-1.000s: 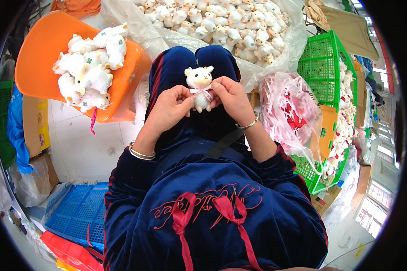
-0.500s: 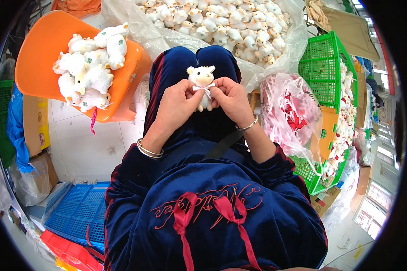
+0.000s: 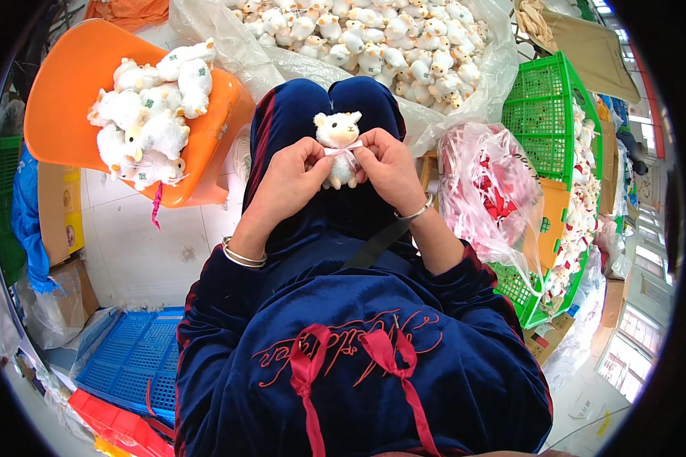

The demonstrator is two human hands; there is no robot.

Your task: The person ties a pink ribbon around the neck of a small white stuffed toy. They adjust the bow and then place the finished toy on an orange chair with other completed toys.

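A small white plush lamb (image 3: 338, 131) with a pale face stands upright at my knees, facing me. Round its neck runs a pale pink ribbon (image 3: 344, 151), crossed or tied at the front. My left hand (image 3: 293, 175) pinches the ribbon on the left side between thumb and finger. On the other side my right hand (image 3: 393, 169) is closed in a pinch on the ribbon, its fingers beside the lamb's body. Whether the ribbon is knotted is too small to make out.
Several white plush lambs (image 3: 149, 126) lie heaped on an orange chair (image 3: 61, 99) at left. Ahead, a big clear plastic bag (image 3: 282, 65) holds many more. To the right are a bag of ribbons (image 3: 472, 175) and a green crate (image 3: 537, 95); a blue crate (image 3: 129, 350) sits low left.
My left hand has moved slightly left and down, drawing the ribbon outward across the lamb's front. The right hand has hardly moved, and the lamb stays in place.
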